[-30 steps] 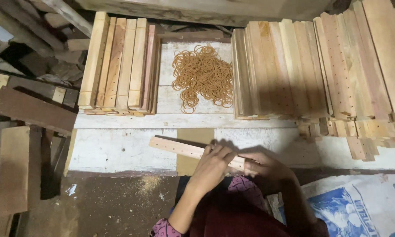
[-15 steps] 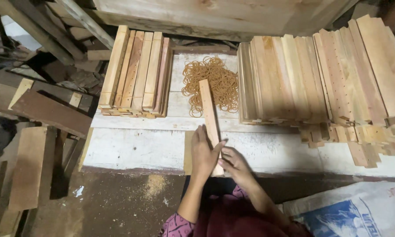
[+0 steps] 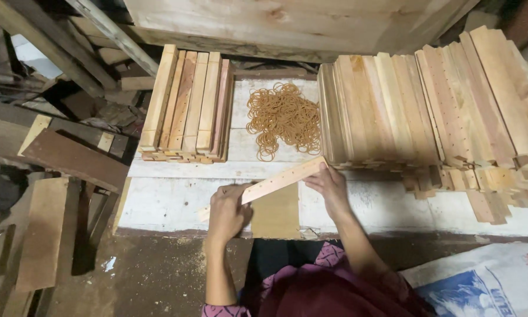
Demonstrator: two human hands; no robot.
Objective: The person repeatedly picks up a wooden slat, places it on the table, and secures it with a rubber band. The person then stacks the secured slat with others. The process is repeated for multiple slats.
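Note:
Both my hands hold one pale wooden slat (image 3: pixel 275 182) with a row of small holes, tilted up to the right above the white board (image 3: pixel 170 199). My left hand (image 3: pixel 225 214) grips its lower left end and my right hand (image 3: pixel 328 185) grips its upper right end. Beyond the slat lies a heap of tan rubber bands (image 3: pixel 284 117). A neat stack of slats (image 3: pixel 187 108) lies at the left, and a large pile of drilled slats (image 3: pixel 428 111) lies at the right.
A brown cardboard patch (image 3: pixel 275 217) lies under the slat on the board. Dark planks and scrap wood (image 3: pixel 58 164) crowd the left floor. A big wooden panel (image 3: pixel 287 23) stands behind. A white and blue sack (image 3: pixel 481 287) lies at bottom right.
The slat lay flat across the board, then stood pointing away from me, and now tilts up to the right. My hands have spread to its two ends.

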